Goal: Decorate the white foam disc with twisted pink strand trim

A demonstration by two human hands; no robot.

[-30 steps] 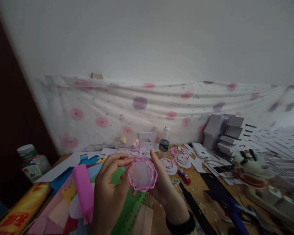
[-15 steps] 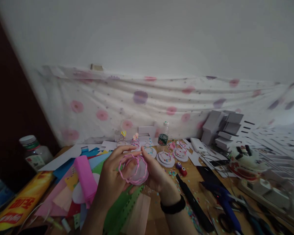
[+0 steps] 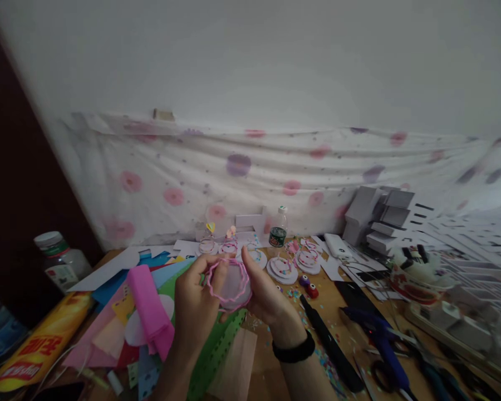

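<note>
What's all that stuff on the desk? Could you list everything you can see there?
pink ring piece: one, wavy pink rim round a pale disc, held up between both hands
crepe roll: one, pink, on the coloured sheets at left
coloured paper sheets: a heap, blue, green, pink, yellow, left of the desk
jar: one, clear with pale lid, far left
small bottle: one, green label, by the back cloth
finished discs: several, white with pink trim, mid desk
grey boxes: a stack, right rear
glue gun: one, blue, right front
spotted cloth: one, white with pink and purple dots, along the wall
left hand: holding the ring's left side
right hand: holding its right side, black wristband
</note>
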